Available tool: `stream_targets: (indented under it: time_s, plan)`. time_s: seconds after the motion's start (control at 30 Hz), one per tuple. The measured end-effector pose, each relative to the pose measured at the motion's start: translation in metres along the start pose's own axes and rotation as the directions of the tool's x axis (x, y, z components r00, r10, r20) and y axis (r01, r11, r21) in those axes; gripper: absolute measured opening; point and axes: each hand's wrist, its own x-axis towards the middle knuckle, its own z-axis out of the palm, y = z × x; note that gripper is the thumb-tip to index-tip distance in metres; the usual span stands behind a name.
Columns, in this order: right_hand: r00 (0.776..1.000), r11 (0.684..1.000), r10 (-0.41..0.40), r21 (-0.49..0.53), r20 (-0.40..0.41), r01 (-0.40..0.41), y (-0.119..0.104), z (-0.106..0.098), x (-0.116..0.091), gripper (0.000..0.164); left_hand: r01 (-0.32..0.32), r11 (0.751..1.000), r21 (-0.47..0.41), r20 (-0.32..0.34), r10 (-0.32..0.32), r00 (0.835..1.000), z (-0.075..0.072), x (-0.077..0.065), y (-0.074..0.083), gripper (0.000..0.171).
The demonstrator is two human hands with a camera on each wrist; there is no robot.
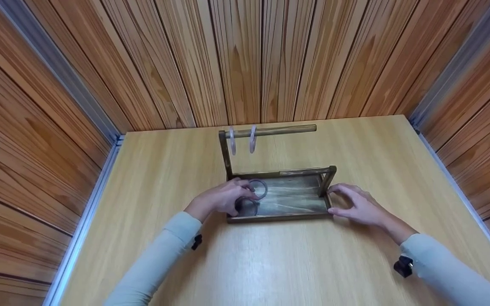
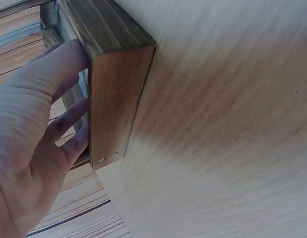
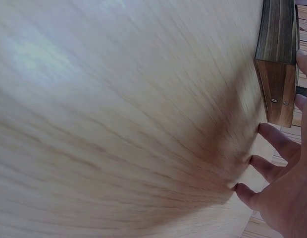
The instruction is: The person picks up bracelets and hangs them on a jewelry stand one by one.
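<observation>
**Left hand at a ring in a wooden tray, right hand against the tray's far end**

From my remote seat, the head view shows a dark wooden stand point(image 1: 225, 157) on a pale wood desk point(image 1: 253, 259). Its base is a shallow tray point(image 1: 292, 197). A tall post at the left carries a bar point(image 1: 289, 129), with two pale rings point(image 1: 252, 139) hanging near the post. A shorter upright point(image 1: 326, 181) rises at the right end.

The left hand point(image 1: 230, 196) reaches into the tray's left end, fingers bent, fingertips at a grey ring point(image 1: 266, 189). I cannot tell whether they pinch it. A darker round shape point(image 1: 250, 208) just nearer the person is too unclear for me to name.

The right hand point(image 1: 362, 207) is relaxed and clasps nothing: thumb at the tray's right end, forefinger by the shorter upright. My right wrist view shows its other fingers point(image 3: 277, 141) spread, tips at the desk.
</observation>
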Motion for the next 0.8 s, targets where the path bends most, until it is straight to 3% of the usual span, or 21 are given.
stream_targets:
  time_s: [0.47, 0.8]
  plan:
    - [1.0, 1.0, 0.018, 0.013, 0.013, -0.018, -0.003, -0.002, -0.001, 0.06, -0.015, 1.0, 0.002, 0.061, 0.015, 0.998, 0.001, 0.007, -0.001, 0.06]
    - [1.0, 1.0, 0.011, 0.002, 0.014, -0.011, -0.002, -0.001, -0.001, 0.062, 0.022, 0.998, -0.052, 0.117, -0.016, 0.993, -0.002, 0.012, 0.0, 0.069]
